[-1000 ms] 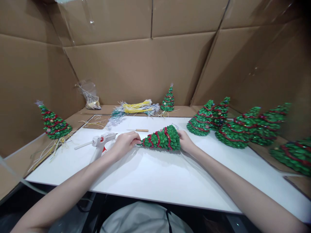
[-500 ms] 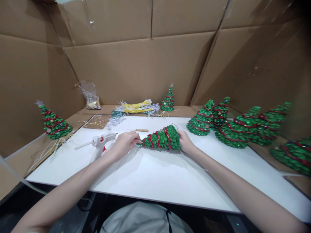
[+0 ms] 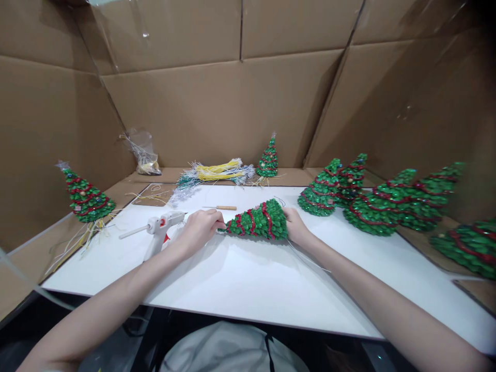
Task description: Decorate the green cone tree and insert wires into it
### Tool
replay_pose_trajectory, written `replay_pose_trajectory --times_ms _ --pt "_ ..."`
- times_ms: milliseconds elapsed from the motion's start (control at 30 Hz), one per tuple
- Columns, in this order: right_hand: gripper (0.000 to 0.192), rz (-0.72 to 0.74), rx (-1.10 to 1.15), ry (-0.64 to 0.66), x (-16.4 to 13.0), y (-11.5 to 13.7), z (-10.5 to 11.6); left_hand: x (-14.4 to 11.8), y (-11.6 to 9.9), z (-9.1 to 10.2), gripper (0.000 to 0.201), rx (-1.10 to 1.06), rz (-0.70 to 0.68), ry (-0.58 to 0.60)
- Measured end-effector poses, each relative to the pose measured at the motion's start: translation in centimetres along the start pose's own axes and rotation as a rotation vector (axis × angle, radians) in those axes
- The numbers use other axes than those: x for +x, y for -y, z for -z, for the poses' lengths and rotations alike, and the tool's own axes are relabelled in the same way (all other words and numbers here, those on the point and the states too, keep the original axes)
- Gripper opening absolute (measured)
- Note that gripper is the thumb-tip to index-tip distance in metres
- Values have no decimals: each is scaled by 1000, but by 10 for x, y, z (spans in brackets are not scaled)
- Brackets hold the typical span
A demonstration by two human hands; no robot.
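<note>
left hand [image 3: 201, 227] pinches tip of lying green tree [image 3: 259, 221] | right hand [image 3: 295, 226] grips its base | both unmoved since earlier | glue gun [image 3: 160, 227] beside left hand

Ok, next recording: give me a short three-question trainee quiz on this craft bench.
1. True or false: the tree in hand lies on its side.
2. Which hand is at the tree's tip? A. left hand B. right hand
3. Which tool lies just left of the left hand?

Key:
1. True; its tip points left.
2. A; the right hand has its grip on the base.
3. The glue gun, on the white board.
</note>
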State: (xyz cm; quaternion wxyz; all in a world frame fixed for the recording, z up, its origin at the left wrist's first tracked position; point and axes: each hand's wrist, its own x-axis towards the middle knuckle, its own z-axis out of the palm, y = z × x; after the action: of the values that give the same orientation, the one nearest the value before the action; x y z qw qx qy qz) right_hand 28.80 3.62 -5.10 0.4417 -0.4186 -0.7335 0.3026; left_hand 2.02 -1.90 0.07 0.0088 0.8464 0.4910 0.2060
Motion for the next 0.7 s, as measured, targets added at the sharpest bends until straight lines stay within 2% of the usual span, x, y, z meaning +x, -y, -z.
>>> replay_pose_trajectory --times_ms 700 --pt "18 2 -2 12 0 -7 -2 2 -8 0 12 127 41 -5"
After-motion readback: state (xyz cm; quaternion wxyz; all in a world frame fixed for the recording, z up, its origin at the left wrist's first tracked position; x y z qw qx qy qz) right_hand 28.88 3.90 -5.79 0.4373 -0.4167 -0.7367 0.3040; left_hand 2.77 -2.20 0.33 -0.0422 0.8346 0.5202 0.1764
